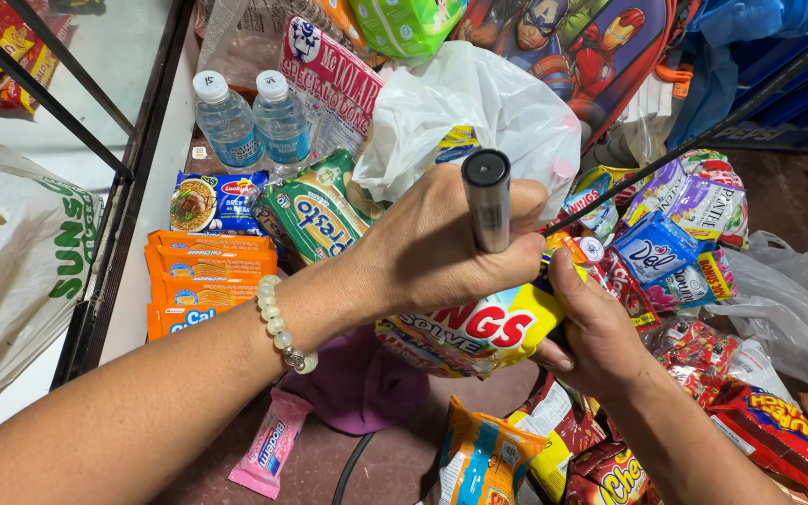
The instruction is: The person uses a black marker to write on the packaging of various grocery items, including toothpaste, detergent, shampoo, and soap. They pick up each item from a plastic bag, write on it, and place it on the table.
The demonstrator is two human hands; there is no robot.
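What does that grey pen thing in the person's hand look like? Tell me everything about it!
The marker is a thick grey tube with a shiny, metallic-looking body and a round black end cap facing the camera. It stands nearly upright, its lower part hidden inside the left hand, which grips it in a fist. Its tip cannot be seen. It points down at a yellow snack packet that the right hand holds from below, above a heap of packaged snacks.

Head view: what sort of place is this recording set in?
Probably a small shop or stockroom floor: stacked orange packets, two water bottles and piles of snack packs, while the left hand grips a marker over a yellow packet.
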